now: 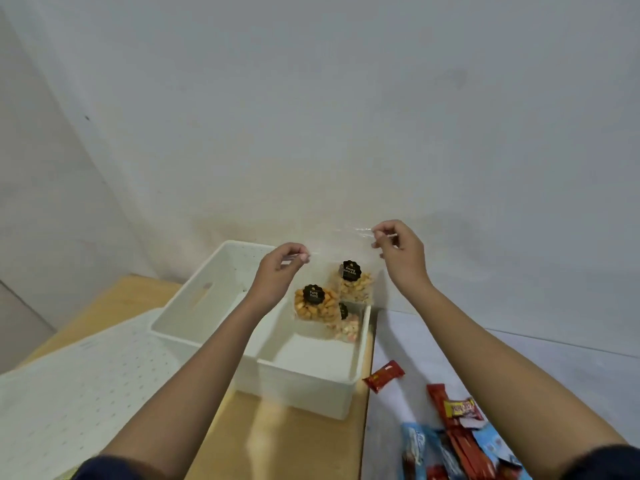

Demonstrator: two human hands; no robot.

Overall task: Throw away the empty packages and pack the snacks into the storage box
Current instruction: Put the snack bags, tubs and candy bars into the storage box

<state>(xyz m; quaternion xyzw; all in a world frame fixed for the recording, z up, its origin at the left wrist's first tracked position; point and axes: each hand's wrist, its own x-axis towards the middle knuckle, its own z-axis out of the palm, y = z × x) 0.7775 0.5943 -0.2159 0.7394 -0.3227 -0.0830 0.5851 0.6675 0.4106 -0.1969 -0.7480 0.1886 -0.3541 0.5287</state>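
**Both hands raised over the storage box [194,306].** The left hand [287,259] and the right hand [398,249] each keep a narrow grip, fingertips pinched on the top edge of a clear bag [341,242]. The bag is stretched between them above the box's far right corner. Its long axis runs side to side, with the right end slightly higher.

Directly below the bag, in the far right part of the box, are three snack packs [317,306] with dark round labels. Whether they hang inside the bag or lie in the box behind it cannot be told.

A smaller white tray [311,379] is nested in the box's near right corner. A dotted white lid [79,386] lies left of the box on the wooden table [287,441]. Right of the box, a red wrapped snack [383,375] lies just beside the near corner. A heap of wrapped snacks [460,441] lies farther toward the person.

The right hand is probably the nearer to these loose snacks. Only the box rim stands between them and the tray. No bin is in view.
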